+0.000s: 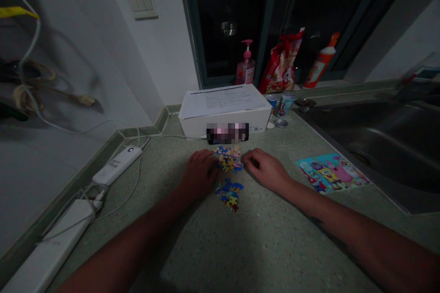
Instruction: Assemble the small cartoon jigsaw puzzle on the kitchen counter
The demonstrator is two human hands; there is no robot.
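One bare left hand (pixel 200 171) and bare right hand (pixel 266 170) are apparently sorting small, multicoloured, knobbed jigsaw pieces (pixel 229 161), any pinch being indiscernible, the next move requiring fine fingertip selection.

We seem to be in a kitchen, probably a home's: a metal sink (pixel 343 123) is set into our speckled green desk (pixel 271 242). By the dark window (pixel 230 13) we have a pink pump bottle (pixel 245 72), a red packet (pixel 282 64) and an orange-capped bottle (pixel 319 67); a wall switch (pixel 140 0) and trailing cables (pixel 139 169) look domestic too.
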